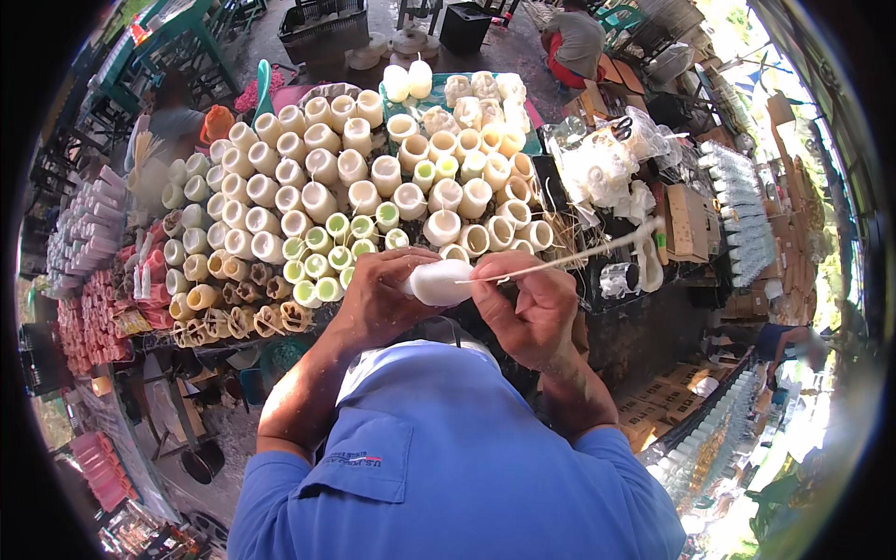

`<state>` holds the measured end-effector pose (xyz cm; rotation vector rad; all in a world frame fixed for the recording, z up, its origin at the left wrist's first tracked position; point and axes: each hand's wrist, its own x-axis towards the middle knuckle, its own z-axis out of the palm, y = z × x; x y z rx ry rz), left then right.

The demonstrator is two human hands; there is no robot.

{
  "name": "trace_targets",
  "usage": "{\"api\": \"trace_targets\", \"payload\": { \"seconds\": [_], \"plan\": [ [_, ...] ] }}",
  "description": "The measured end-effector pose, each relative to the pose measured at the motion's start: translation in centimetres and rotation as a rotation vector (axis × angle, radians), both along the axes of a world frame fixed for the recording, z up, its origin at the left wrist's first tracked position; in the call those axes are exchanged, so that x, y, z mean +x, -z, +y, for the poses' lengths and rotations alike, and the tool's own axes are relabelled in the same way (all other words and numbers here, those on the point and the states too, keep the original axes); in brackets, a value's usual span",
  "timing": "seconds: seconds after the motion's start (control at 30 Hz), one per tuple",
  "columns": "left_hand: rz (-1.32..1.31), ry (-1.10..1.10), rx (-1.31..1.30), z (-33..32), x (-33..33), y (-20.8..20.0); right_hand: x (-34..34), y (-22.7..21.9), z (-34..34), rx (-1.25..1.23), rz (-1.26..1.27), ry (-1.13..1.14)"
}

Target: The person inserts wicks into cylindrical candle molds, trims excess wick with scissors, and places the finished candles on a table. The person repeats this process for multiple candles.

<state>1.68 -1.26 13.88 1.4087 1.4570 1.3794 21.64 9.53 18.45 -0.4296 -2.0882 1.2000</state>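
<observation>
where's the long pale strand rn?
Head view, just right of centre: the strand is pinched in the right grip, its left end overlapping the white piece in the left grip.

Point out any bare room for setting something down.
Grey floor shows bare beyond the cream cylinders, between the black bin and the person in grey. Nearer, it is crowded: the cylinders stand packed beyond the left hand, with a white pile to their right.
</observation>
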Motion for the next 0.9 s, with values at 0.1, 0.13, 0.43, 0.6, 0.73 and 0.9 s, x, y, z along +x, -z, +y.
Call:
{"api": "trace_targets", "payload": {
  "seconds": [0.1,0.13,0.43,0.6,0.73,0.9],
  "plan": [
    [0.014,-0.008,0.007,-0.2,0.1,0.2,0.1,0.1,0.1,0.026,-0.055,-0.011],
    [0.019,-0.010,0.018,-0.3,0.1,0.2,0.1,0.2,0.0,-0.099,-0.038,0.003],
    [0.059,-0.025,0.018,-0.4,0.3,0.2,-0.7,0.0,-0.4,-0.075,-0.065,0.089],
    [0.073,-0.034,0.047,-0.3,0.3,0.3,-0.9,0.3,-0.4,0.046,-0.076,0.051],
    [0.050,-0.032,0.119,-0.1,0.4,0.6,-1.2,0.6,-0.3,0.175,-0.151,0.005],
    [0.128,-0.063,0.099,0.0,0.6,0.9,-0.6,-0.3,0.2,0.005,-0.175,0.050]
  ]
}}
